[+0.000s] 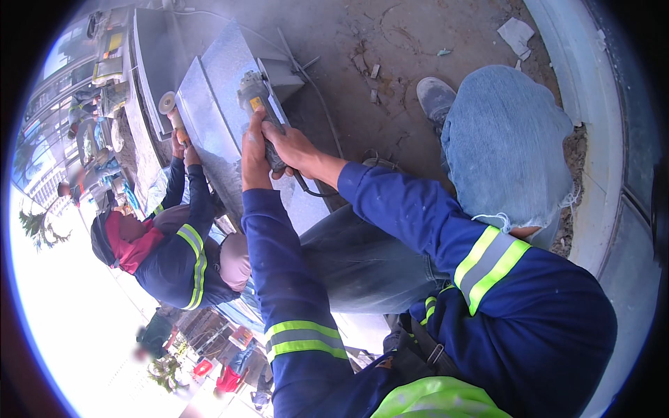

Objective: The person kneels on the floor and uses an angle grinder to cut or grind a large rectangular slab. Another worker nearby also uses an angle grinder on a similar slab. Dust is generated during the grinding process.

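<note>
The person's two hands are on a grey angle grinder (263,124), which lies over a pale grey slab (209,115), its head pointing away from the body. The left hand (255,152) wraps the casing, and the right hand (293,148) closes around it from the other side; the fingers curl against the housing, though some are hidden and how hard they press cannot be told. The power cord (305,185) loops from the rear, beside the right wrist. The grinder is probably fairly heavy toward its head, stiff-cased and inclined to twist or buzz in the grip, and dust could make it slick. The best hold is likely two-handed on the body, fingers well behind the head (the disc itself cannot be made out here) and clear of the cord. Off to the left, a co-worker (164,254) holds another grinder (178,129) at the slab's edge.
</note>
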A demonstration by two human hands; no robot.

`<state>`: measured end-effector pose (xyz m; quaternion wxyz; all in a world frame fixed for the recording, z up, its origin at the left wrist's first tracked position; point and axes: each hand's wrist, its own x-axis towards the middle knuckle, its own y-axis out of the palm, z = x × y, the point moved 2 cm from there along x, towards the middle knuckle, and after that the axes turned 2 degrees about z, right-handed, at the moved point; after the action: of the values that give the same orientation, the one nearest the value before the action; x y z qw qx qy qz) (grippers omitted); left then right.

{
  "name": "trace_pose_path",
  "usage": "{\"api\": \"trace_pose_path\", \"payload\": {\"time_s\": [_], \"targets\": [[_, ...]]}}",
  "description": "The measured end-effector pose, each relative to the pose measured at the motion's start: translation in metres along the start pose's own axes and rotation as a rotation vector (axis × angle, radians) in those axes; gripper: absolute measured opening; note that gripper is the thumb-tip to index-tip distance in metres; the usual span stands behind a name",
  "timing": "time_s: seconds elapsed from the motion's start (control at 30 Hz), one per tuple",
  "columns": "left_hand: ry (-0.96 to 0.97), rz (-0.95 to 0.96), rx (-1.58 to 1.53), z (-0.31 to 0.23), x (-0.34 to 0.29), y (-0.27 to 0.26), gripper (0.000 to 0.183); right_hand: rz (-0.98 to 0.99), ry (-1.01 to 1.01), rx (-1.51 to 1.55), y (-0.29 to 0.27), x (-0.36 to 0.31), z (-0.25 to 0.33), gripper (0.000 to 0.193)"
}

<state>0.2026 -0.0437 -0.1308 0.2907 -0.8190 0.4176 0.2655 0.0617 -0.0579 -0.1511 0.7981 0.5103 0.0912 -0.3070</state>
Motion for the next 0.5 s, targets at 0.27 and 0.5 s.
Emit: {"api": "trace_pose_path", "payload": {"time_s": [0.27,0.5], "targets": [[-0.039,0.033,-0.045,-0.001,0.016,-0.005,0.064,0.000,0.005,-0.007,-0.003,0.018,0.002,0.076],[-0.055,0.001,-0.017,-0.003,0.013,-0.004,0.062,0.020,0.018,-0.012,-0.003,0.013,0.005,0.075]]}}
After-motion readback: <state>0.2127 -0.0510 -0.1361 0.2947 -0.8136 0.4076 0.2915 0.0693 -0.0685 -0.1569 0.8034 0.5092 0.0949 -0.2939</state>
